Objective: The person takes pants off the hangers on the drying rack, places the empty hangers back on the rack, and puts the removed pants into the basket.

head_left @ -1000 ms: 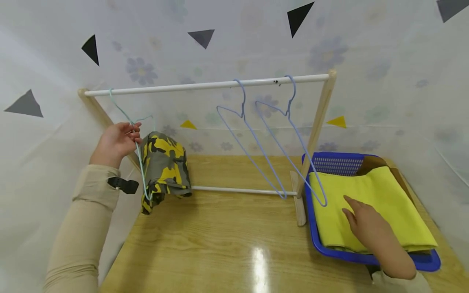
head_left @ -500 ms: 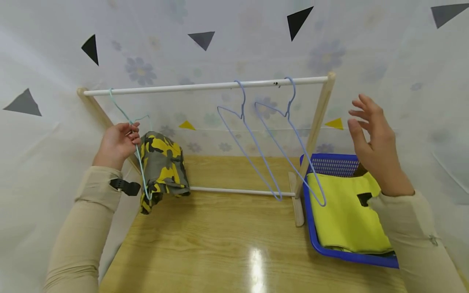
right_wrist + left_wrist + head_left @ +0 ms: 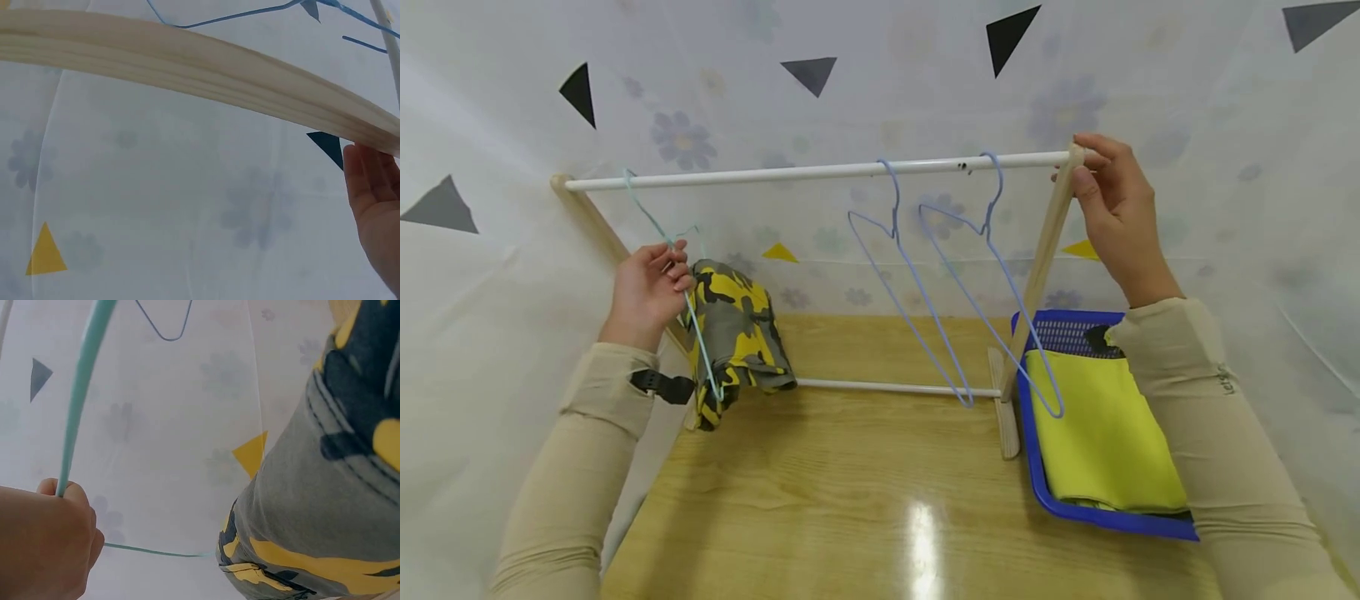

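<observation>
Two hands are busy; at left in the frame, the left hand [image 3: 651, 293] has its grip curled round the mint-green hanger [image 3: 80, 394], hooked on the white rail [image 3: 775, 175] and seemingly bearing the camouflage garment [image 3: 733, 321]; at upper right, the right hand [image 3: 1116, 217] has its grip closed on the top of the wooden upright [image 3: 187, 62]; a hard pull could, I judge, work the hanger off the rail and drop the garment to the counter [image 3: 835, 500]; a jolt to the upright could set the two blue hangers [image 3: 897, 200] sliding.
</observation>
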The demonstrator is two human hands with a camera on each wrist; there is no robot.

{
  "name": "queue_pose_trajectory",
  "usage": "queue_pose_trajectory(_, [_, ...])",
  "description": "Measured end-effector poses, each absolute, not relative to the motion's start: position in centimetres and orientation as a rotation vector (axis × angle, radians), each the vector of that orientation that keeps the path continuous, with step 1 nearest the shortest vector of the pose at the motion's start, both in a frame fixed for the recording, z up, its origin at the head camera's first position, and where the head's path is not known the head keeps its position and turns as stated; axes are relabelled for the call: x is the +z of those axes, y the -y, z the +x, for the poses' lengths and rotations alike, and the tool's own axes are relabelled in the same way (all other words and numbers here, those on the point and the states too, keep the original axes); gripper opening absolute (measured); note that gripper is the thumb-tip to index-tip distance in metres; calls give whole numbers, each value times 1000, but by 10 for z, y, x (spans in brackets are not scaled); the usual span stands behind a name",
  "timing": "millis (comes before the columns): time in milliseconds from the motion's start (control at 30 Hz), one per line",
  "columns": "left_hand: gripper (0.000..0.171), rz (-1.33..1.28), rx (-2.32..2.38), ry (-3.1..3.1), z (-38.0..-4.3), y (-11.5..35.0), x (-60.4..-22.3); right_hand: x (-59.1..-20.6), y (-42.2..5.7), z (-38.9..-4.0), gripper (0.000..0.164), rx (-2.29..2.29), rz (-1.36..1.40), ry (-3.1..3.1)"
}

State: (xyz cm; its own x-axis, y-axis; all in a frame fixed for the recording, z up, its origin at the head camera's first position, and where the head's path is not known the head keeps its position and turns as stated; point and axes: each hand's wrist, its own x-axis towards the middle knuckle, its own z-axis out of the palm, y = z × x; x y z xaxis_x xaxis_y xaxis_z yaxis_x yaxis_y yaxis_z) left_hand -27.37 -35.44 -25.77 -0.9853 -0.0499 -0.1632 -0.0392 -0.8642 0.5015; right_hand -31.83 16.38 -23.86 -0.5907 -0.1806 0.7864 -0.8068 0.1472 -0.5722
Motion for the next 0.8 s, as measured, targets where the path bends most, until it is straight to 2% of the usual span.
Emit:
queue_pose_trajectory(200, [23,175,-2996,818,-268,343,-250,-242,-165,-327,34,1565,980,1818])
queue_pose_trajectory(500, [21,216,-2988,794,-246,307,-231,-247,-173,-344,32,1628,953,1761])
queue_pose_trajectory(800, [32,330,-2955,878,-215,271,-226,-248,-175,-345,31,1669,954,1729])
